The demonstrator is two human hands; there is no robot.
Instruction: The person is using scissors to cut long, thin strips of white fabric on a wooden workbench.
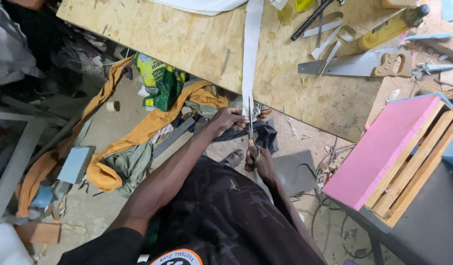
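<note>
A long pale grey strip of material (pixel 251 49) lies across the plywood table (pixel 187 39) and hangs over its near edge. My left hand (pixel 229 119) grips the strip's lower end just below the table edge. My right hand (pixel 258 162) holds a pair of scissors (pixel 251 128), blades pointing up along the strip beside my left hand's fingers.
A hand saw (pixel 359 64), a yellow-handled tool (pixel 388 29), metal strips (pixel 329 37) and a dark rod (pixel 312 18) lie on the table's right side. A pink-topped wooden frame (pixel 383 152) stands at right. Orange cloth (pixel 118 142), a green bag (pixel 162 83) and scraps litter the floor.
</note>
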